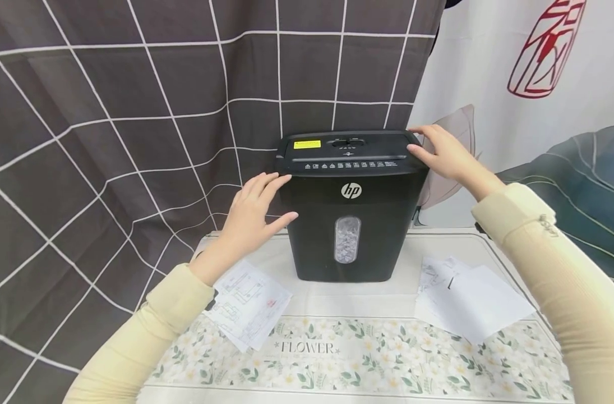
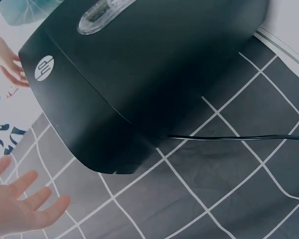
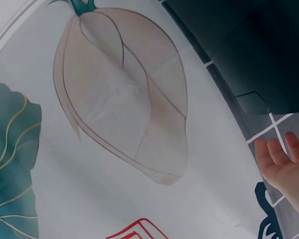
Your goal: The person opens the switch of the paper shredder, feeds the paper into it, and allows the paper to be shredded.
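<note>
A black HP paper shredder stands upright on the table, with pale shreds behind its clear front window. My left hand is beside its upper left corner, fingers extended and thumb apart. In the left wrist view a gap shows between the left hand and the shredder's casing. At the upper right edge is my right hand, fingers and thumb spread; whether the fingertips touch the rim I cannot tell. The right wrist view shows that hand with relaxed fingers near the casing.
Printed sheets lie on the table at left, partly under my left forearm. More papers lie at right. A flowered table cover runs along the front. A black cord extends beside the shredder. Dark checked cloth hangs behind.
</note>
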Available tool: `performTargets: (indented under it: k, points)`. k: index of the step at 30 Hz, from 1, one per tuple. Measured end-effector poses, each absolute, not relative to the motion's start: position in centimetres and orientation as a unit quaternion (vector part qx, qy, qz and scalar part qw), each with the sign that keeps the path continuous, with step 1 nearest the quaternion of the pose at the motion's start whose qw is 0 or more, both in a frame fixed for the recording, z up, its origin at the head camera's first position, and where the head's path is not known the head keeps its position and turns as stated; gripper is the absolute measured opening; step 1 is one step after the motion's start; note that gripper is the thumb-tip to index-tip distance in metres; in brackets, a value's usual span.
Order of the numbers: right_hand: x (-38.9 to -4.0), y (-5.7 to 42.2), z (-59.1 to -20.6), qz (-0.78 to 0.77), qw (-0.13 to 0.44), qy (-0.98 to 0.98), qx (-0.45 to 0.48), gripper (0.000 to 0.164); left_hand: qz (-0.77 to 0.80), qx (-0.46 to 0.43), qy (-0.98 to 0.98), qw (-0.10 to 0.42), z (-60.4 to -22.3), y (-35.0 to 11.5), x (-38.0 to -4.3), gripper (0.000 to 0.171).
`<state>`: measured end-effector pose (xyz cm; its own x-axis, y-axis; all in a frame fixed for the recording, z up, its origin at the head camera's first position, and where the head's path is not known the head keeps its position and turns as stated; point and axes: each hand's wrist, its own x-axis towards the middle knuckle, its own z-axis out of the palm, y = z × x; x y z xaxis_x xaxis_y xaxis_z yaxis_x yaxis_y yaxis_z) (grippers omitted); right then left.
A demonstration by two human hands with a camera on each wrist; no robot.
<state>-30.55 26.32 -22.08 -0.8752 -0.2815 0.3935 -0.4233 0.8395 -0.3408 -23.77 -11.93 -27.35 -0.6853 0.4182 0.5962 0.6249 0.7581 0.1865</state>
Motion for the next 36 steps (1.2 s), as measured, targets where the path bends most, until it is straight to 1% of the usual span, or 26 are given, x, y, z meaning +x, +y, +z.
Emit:
performTargets:
  k: [5,11,20,23,28,33,36]
  points:
    - [-32.2,25.3,-21.9,0.181,0.152,-0.954,0.183,0.047,-0.195,-0.293,-0.896,0.271,-27.3,-11.6,-24.0,0.063]
    - [-33.7,24.0,-22.2,0.177,0.127,-0.961,0.171,0.046,-0.192,-0.297,-0.897,0.265,-27.3,-11.2,-24.3,0.063]
    - [-34.1,24.4,-22.7,0.159,0.084,-0.971,0.157,0.048,-0.176,-0.324,-0.891,0.264,-26.6,-8.8,-24.9,0.062]
    - [-34.1,24.6,-22.8,0.151,0.073,-0.974,0.153,0.05,-0.174,-0.33,-0.888,0.27,-26.1,-7.7,-25.6,0.062]
    - [-34.1,24.5,-22.8,0.148,0.07,-0.975,0.152,0.051,-0.182,-0.318,-0.889,0.273,-24.9,-5.5,-27.1,0.062]
    - [-34.2,24.2,-22.8,0.156,0.073,-0.973,0.151,0.051,-0.161,-0.305,-0.904,0.255,-23.6,-3.6,-28.8,0.062]
    - [-34.3,24.0,-22.8,0.149,0.066,-0.975,0.148,0.053,-0.144,-0.288,-0.917,0.234,-22.9,-2.6,-30.0,0.063]
